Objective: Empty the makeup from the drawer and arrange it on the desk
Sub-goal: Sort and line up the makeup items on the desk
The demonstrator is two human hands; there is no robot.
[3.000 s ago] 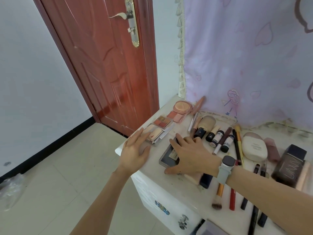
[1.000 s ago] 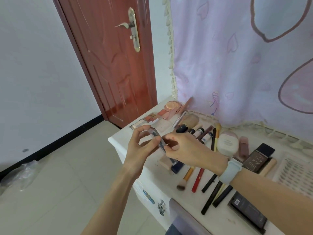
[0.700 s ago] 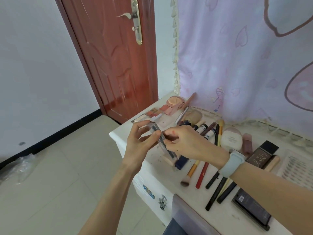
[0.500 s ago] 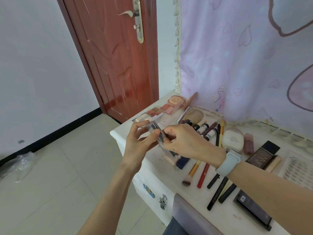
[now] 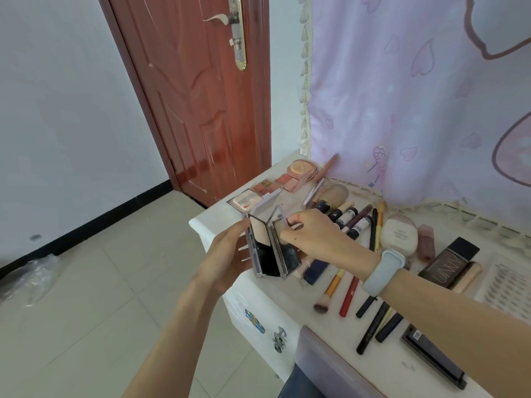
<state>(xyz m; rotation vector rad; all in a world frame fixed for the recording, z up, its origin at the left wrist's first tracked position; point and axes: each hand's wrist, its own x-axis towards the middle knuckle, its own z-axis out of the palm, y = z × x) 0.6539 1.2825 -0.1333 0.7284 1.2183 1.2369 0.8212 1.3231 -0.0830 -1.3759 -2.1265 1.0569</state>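
A clear-cased powder compact (image 5: 268, 245) is held open above the left end of the white desk (image 5: 330, 314). A pale powder pan and a black compartment show inside it. My left hand (image 5: 227, 254) grips its left half from behind. My right hand (image 5: 307, 234), with a light blue watch on the wrist, pinches the right half near the top edge. On the desk lie palettes (image 5: 255, 193), a round pink compact (image 5: 301, 168), brushes (image 5: 327, 294), tubes (image 5: 347, 218) and pencils in rows.
A dark rectangular bottle (image 5: 451, 262) and a flat black case (image 5: 434, 357) lie at the right. A white mesh tray (image 5: 508, 285) sits at the far right. A pink curtain (image 5: 416, 96) hangs behind the desk, a red door (image 5: 195, 96) stands to the left. The drawer front (image 5: 330, 366) juts out below.
Three seconds ago both hands lay on the desk over the compact. It has since been lifted, and in the last half second its two halves have swung apart.
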